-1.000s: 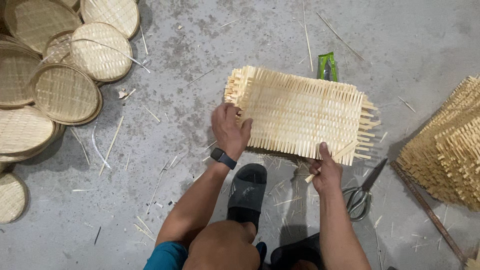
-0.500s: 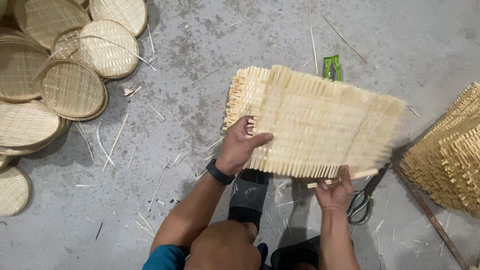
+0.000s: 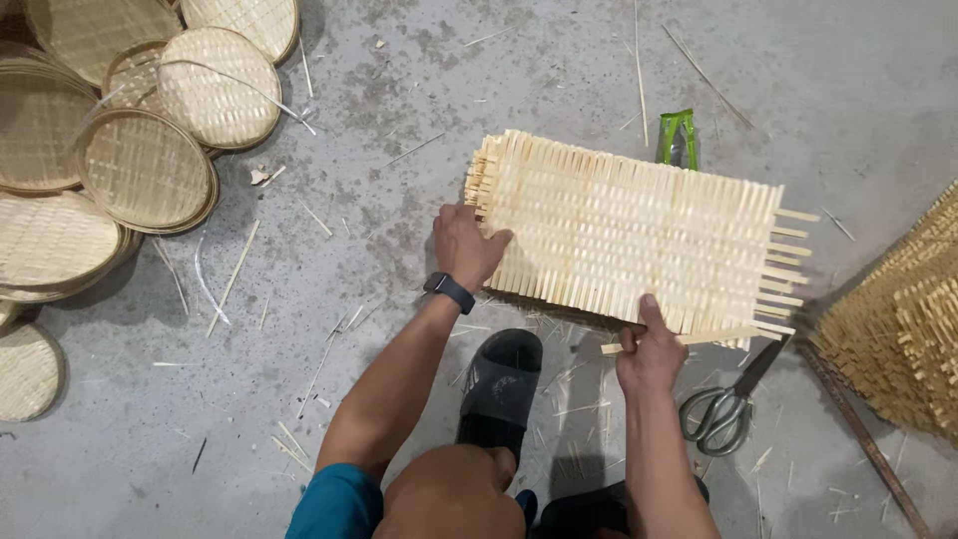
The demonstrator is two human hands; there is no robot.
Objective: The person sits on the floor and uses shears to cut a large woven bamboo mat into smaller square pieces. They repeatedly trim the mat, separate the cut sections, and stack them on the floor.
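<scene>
Right hand (image 3: 649, 354) pinches a loose strip (image 3: 689, 339) at the near edge of the mat (image 3: 629, 230): thumb up against the weave, fingers curled under the strip's left end. Strip runs left-right, parallel to the mat's near edge, most of its length off to the right of the grip.

Left hand (image 3: 464, 245) lies flat on the mat's near-left corner, fingers spread, pressing down, nothing pinched. Dark watch (image 3: 449, 291) on that wrist.

Mat sits on the concrete floor (image 3: 399, 329) just beyond both hands, long axis left-right, slightly skewed so the right end lies nearer. Free strip ends stick out on its right edge. Key relation: the strip touches the mat's near edge right beside the right hand, so the right hand is the nearer one to it; the left is well apart, at the other corner.

Black sandal (image 3: 499, 384) between the forearms, just near of the mat. Scissors (image 3: 728, 399) on the floor right of the right hand, near but not touching. Green packet (image 3: 677, 138) beyond the mat's far edge (partly hidden by it). Round woven trays (image 3: 145, 170) piled far left, well apart. Stack of more woven mats (image 3: 898, 339) at the right edge of the scene. Loose slivers scattered over the floor.
</scene>
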